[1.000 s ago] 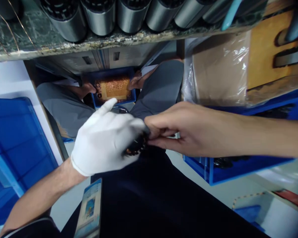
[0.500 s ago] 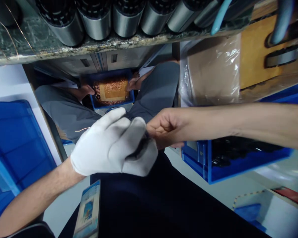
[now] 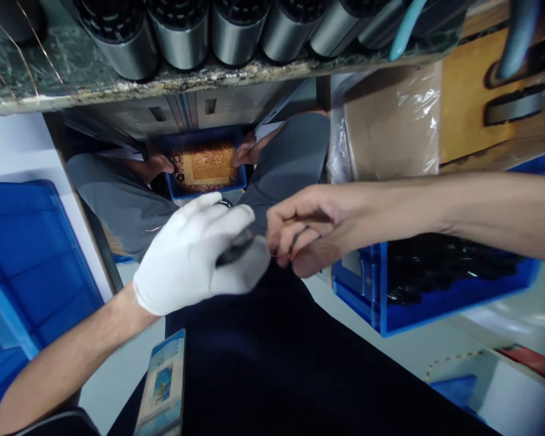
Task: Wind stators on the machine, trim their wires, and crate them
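Observation:
My left hand (image 3: 195,257) wears a white glove and is closed around a small dark round part (image 3: 234,249), of which only an edge shows between the fingers. My bare right hand (image 3: 306,233) is right beside it, fingers curled in a pinch on a thin wire (image 3: 279,255) that runs toward the part. Both hands hover over my dark lap (image 3: 272,363).
A blue bin (image 3: 381,303) of dark parts sits at right. A large blue crate (image 3: 22,266) stands at left. Metal cylinders (image 3: 181,30) line the bench edge above. Another person's hands hold a blue tray of copper pieces (image 3: 204,165). A card (image 3: 161,384) lies at my knee.
My right hand has opened from a tight fist into a looser pinch and shifted slightly right. My gloved left hand has turned, and less of the dark part shows.

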Action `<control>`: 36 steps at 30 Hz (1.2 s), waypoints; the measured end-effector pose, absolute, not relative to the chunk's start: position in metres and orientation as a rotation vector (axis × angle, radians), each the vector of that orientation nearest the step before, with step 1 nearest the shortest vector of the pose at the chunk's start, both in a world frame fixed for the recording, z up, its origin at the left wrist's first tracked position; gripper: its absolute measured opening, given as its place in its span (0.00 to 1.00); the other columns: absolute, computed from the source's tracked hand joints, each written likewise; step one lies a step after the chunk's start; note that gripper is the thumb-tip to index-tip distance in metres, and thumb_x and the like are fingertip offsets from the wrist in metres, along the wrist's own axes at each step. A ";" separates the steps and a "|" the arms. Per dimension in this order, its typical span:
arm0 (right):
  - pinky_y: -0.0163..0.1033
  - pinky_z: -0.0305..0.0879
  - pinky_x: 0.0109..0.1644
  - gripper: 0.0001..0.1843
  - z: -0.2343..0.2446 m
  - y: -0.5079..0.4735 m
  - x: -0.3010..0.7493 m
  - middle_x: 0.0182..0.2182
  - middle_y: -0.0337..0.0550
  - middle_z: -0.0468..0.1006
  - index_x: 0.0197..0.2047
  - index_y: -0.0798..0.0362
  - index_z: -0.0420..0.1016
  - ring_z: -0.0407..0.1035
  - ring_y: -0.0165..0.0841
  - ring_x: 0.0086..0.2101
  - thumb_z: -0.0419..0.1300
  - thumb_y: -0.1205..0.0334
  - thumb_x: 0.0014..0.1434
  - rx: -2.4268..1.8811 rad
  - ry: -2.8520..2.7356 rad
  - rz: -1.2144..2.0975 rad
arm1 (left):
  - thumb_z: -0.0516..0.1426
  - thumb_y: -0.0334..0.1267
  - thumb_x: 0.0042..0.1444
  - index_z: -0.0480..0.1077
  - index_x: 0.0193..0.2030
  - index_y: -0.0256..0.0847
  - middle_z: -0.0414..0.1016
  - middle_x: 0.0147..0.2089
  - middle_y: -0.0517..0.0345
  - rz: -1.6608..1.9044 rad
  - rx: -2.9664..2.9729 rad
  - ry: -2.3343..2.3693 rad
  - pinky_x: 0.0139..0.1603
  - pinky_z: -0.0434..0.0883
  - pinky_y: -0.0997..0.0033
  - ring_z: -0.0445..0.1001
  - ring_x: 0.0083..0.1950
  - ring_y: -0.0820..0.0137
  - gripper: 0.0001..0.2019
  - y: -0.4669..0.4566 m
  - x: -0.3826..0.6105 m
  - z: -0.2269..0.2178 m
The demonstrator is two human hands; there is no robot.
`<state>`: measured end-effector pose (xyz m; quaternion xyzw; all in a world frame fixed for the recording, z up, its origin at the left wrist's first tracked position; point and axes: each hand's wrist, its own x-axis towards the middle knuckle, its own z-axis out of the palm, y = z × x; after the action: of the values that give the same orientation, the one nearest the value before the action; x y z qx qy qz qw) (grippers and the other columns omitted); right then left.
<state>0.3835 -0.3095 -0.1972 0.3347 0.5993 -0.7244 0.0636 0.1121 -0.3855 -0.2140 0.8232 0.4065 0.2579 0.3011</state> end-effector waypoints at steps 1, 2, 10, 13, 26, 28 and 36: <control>0.37 0.71 0.31 0.27 -0.199 -0.312 0.380 0.27 0.35 0.77 0.38 0.48 0.84 0.72 0.32 0.27 0.77 0.31 0.63 0.950 1.533 -2.326 | 0.55 0.39 0.73 0.80 0.49 0.42 0.83 0.36 0.54 0.703 2.221 1.020 0.57 0.83 0.53 0.83 0.39 0.59 0.11 -0.383 0.112 -0.214; 0.36 0.66 0.30 0.26 -0.199 -0.316 0.376 0.25 0.32 0.73 0.37 0.49 0.81 0.66 0.29 0.25 0.76 0.34 0.65 0.894 1.324 -2.413 | 0.55 0.38 0.73 0.80 0.49 0.42 0.81 0.34 0.56 0.735 2.259 0.966 0.54 0.83 0.54 0.80 0.35 0.61 0.11 -0.382 0.112 -0.214; 0.43 0.53 0.33 0.20 -0.176 -0.315 0.340 0.26 0.33 0.65 0.34 0.47 0.64 0.57 0.32 0.27 0.53 0.70 0.81 0.606 3.066 -1.105 | 0.72 0.45 0.59 0.75 0.56 0.44 0.86 0.48 0.54 0.695 1.542 1.366 0.52 0.82 0.59 0.86 0.45 0.60 0.21 -0.414 0.096 -0.221; 0.45 0.63 0.39 0.13 -0.168 -0.291 0.302 0.31 0.38 0.77 0.41 0.48 0.72 0.69 0.36 0.30 0.57 0.60 0.83 0.483 3.236 -0.703 | 0.73 0.43 0.56 0.73 0.57 0.44 0.85 0.50 0.56 0.799 0.963 1.381 0.53 0.81 0.63 0.85 0.48 0.62 0.24 -0.431 0.078 -0.224; 0.62 0.67 0.69 0.20 -0.156 -0.154 0.017 0.67 0.69 0.80 0.63 0.65 0.82 0.74 0.59 0.64 0.65 0.64 0.74 1.096 2.973 0.057 | 0.77 0.43 0.61 0.73 0.68 0.51 0.82 0.73 0.51 1.322 0.881 1.970 0.76 0.78 0.52 0.81 0.75 0.54 0.32 -0.483 -0.017 -0.200; 0.61 0.66 0.69 0.15 -0.155 -0.152 0.012 0.63 0.66 0.82 0.58 0.63 0.85 0.75 0.58 0.63 0.62 0.65 0.74 1.056 2.938 0.069 | 0.76 0.45 0.61 0.74 0.68 0.51 0.84 0.70 0.53 1.299 0.994 2.124 0.72 0.81 0.54 0.85 0.71 0.54 0.31 -0.477 -0.035 -0.190; 0.45 0.62 0.44 0.11 -0.098 -0.225 0.123 0.36 0.43 0.77 0.41 0.51 0.84 0.71 0.39 0.37 0.67 0.56 0.75 0.769 3.216 -0.625 | 0.75 0.46 0.61 0.78 0.64 0.44 0.81 0.74 0.42 1.072 1.483 2.271 0.80 0.74 0.39 0.76 0.79 0.43 0.27 -0.407 -0.077 -0.172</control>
<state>0.1226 -0.2252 -0.0984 0.2270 0.9497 -0.1845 -0.1113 -0.0769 -0.4073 -0.1721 0.5053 0.7737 0.3652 0.1125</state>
